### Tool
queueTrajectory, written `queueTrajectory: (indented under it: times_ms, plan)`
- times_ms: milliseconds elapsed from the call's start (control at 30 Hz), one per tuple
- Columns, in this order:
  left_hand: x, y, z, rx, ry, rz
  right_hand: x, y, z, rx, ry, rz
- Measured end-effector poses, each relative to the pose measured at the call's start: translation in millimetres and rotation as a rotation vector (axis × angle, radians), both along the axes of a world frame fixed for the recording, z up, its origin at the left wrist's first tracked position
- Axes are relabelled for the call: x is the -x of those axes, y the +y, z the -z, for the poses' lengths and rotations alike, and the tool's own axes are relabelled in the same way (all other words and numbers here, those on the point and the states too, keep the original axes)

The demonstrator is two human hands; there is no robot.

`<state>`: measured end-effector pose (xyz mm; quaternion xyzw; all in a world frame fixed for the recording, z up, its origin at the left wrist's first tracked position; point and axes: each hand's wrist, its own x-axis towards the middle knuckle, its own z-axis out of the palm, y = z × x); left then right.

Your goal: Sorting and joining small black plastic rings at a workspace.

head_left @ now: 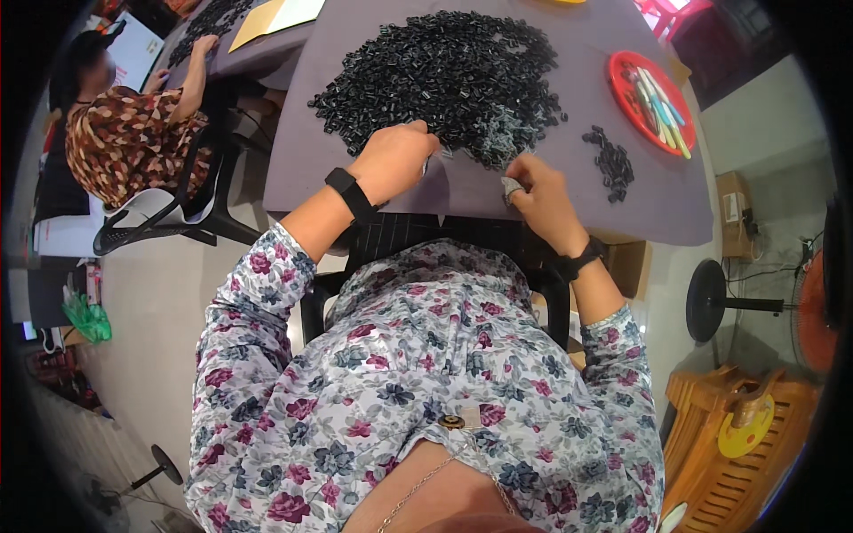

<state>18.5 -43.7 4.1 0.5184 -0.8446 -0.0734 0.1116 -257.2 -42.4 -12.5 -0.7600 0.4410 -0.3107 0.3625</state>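
A broad heap of small black plastic pieces (426,80) covers the far middle of the table. Pale grey scraps (511,133) lie along its near right edge. At the heap's near edge, my left hand (395,160) is closed, its fingers curled; what sits in its fingertips is mostly hidden. To the right, beside the grey scraps, my right hand (542,197) has thumb and fingers bent together in a pinch. A grey wrapping (509,188) shows around its thumb. Anything inside that pinch is too small to make out.
A smaller pile of black pieces (610,164) lies right of my right hand on the grey tablecloth (311,178). Beyond it, a red tray (622,89) holds several slim-handled tools. Another person (133,133) sits at a table to the left. A fan (708,300) stands at right.
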Motion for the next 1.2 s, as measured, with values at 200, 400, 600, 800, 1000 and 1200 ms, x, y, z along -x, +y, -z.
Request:
queueTrajectory:
  times_ms: [200, 400, 600, 800, 1000, 1200]
  plan:
    - [3, -4, -2, -0.045, 0.065, -0.042, 10, -1, 15, -0.124, -0.166, 0.050]
    - [25, -7, -7, 0.053, 0.163, 0.107, 11, -4, 20, -0.088, -0.138, 0.047]
    - [58, -26, 3, 0.068, 0.067, 0.225, 10, -4, 14, -0.076, -0.117, 0.053]
    - [47, -19, -5, 0.006, -0.042, 0.185, 11, -5, 25, -0.085, -0.106, 0.056]
    - [27, -11, -1, 0.007, -0.038, 0.146, 10, -5, 21, -0.037, -0.081, 0.040]
    - [21, 0, -4, 0.019, -0.033, 0.102, 10, -3, 18, -0.043, -0.079, 0.047]
